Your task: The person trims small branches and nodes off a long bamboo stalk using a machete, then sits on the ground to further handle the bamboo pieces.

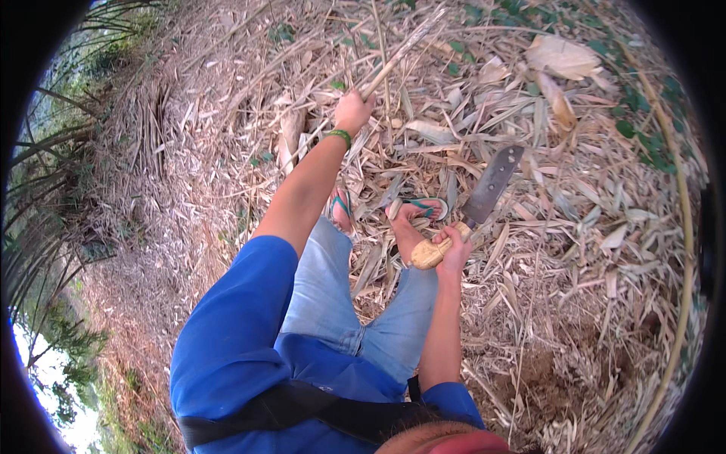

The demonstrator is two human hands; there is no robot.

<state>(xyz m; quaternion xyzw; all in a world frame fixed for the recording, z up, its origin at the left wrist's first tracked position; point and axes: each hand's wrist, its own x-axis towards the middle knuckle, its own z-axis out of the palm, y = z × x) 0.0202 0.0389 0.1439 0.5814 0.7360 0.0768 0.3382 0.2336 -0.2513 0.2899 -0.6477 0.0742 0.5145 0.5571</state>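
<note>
My left hand (353, 112), with a green band on the wrist, is stretched forward and grips a thin pale bamboo stalk (399, 51) that runs up and to the right. My right hand (454, 252) holds the wooden handle of a broad dark chopping knife (493, 184). Its blade points up and away from me, beside my right foot. Both feet wear green flip-flops (428, 206) and stand on dry bamboo leaves. I wear a blue shirt and light jeans.
Dry bamboo leaves and stalks (529, 250) cover the ground all around. A long curved green-yellow stem (681, 227) arcs along the right edge. Green grass and bushes (53, 174) stand at the left, and bare soil (552, 371) lies at the lower right.
</note>
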